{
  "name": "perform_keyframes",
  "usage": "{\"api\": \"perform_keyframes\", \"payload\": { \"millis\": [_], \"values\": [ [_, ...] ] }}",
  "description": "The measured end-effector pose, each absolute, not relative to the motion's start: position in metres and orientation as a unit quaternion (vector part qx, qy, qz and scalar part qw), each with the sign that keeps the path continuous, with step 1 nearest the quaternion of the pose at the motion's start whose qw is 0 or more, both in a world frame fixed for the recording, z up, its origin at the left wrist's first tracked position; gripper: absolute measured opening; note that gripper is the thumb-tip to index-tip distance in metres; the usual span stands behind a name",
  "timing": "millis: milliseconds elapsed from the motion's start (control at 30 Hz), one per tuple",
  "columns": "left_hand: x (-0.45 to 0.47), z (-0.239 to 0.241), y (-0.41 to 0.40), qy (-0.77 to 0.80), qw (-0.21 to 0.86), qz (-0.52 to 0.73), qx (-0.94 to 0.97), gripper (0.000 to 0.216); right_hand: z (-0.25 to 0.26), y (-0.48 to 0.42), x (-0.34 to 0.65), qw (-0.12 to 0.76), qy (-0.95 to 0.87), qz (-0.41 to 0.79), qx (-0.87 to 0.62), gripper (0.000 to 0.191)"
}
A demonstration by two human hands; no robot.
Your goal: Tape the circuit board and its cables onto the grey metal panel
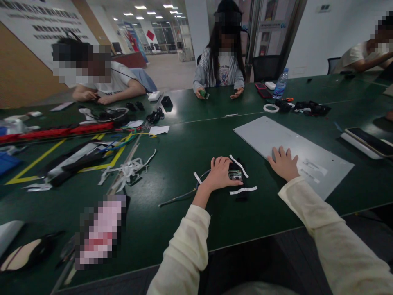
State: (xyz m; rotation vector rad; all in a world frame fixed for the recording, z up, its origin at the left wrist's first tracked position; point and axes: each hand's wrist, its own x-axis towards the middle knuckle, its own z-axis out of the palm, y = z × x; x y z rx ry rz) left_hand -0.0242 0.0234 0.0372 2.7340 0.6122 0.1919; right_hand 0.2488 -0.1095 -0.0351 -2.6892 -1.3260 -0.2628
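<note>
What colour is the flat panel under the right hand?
Light grey: the panel under the right hand shows best in the head view, the only one here.

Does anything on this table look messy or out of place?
Nothing looks spilled or broken. The flat grey panel lies askew on the green table, right hand flat on its edge. Loose white tape strips lie scattered around the small black device under the left hand, and tangled white strips sit further left.
</note>
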Motion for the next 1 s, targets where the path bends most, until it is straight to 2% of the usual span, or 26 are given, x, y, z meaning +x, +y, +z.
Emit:
{"api": "perform_keyframes", "payload": {
  "millis": [133, 1000],
  "values": [
    [-0.025, 0.036, 0.025, 0.217, 0.171, 0.077, 0.958, 0.091, -0.038, -0.111, 0.244, 0.063, -0.453, -0.123, -0.881, 0.061],
    [-0.031, 0.048, 0.024, 0.238, 0.163, 0.104, 0.952, 0.086, -0.024, -0.119, 0.223, 0.046, -0.513, -0.084, -0.853, 0.065]
  ]
}}
